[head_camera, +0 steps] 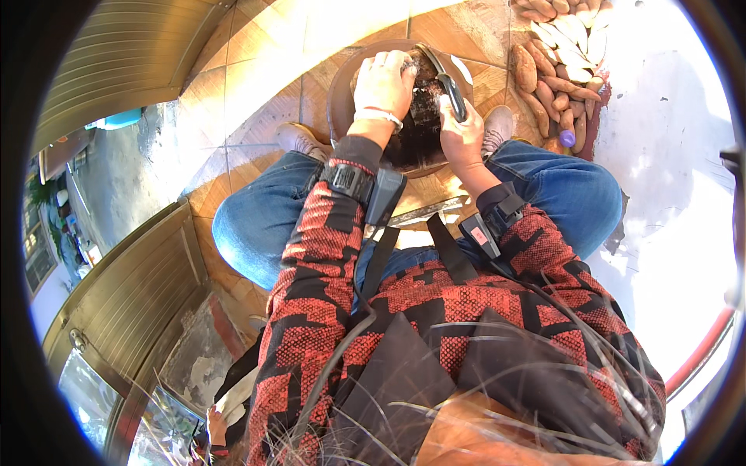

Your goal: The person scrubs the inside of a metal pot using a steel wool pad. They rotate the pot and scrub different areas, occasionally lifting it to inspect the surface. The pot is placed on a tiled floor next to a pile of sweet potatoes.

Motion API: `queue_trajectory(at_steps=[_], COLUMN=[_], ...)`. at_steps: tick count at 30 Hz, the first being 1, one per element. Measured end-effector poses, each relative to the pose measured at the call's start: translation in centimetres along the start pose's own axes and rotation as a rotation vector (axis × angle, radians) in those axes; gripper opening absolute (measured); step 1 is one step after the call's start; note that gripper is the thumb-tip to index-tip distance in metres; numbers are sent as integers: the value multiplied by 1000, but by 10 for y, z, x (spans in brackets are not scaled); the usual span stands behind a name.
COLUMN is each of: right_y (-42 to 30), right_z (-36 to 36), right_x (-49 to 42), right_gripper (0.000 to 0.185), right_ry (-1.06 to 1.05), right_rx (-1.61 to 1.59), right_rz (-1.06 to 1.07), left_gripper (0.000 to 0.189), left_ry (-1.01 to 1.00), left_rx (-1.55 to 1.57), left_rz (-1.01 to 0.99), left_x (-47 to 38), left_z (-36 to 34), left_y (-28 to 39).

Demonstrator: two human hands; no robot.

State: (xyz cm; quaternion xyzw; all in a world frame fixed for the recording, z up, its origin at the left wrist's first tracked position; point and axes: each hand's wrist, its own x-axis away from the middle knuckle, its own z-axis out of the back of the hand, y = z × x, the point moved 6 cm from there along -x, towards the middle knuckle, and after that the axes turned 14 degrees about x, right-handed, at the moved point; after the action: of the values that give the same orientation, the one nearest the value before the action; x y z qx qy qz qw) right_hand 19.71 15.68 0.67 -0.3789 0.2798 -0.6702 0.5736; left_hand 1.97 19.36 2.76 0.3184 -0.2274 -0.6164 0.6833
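Observation:
A round brown basin [340, 96] stands on the floor between my feet, with a soot-blackened pot [421, 119] in it. My left hand [384, 84], a bracelet at its wrist, bends over the pot's left side and presses a grey scrubber [410, 60], which looks like steel wool, against it. My right hand [462, 131] grips the black grip of a curved metal handle [454, 96] at the pot's right side. The fingers of my right hand are partly hidden, and so is the inside of the basin under my hands.
Sweet potatoes [548, 93], some in sunlight, lie in a heap at the upper right beside a purple object [567, 138]. A low stool-like edge [428, 211] shows between my legs. Ribbed metal door panels [140, 274] stand at the left. Tiles cover the floor [256, 93].

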Motion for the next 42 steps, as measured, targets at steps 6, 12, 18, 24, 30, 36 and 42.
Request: queue_trajectory(at_steps=[6,12,18,24,30,36,42], right_y=[5,9,3,-6,1,4,6], right_z=[2,3,-8,-10,-8,-8,-7], right_x=[0,16,33,30,31,29,23], right_gripper=[34,22,16,17,18,21,14], right_ry=[45,-69,-144,-151,-156,-133,-167], right_rx=[111,-22,38,121,12,-55,39], right_rz=[-26,4,98,171,178,170,164], left_gripper=[36,15,14,22,12,23,23], left_ry=[-293,12,-33,-218,-69,-114,7], left_rx=[127,178,148,239,351,202,202], left_rz=[333,-28,38,262,-28,179,173], left_x=[-56,41,-7,-38,30,-41,3], left_z=[-13,-3,6,12,13,-6,20], left_y=[-23,30,-34,-49,-14,-62,-8])
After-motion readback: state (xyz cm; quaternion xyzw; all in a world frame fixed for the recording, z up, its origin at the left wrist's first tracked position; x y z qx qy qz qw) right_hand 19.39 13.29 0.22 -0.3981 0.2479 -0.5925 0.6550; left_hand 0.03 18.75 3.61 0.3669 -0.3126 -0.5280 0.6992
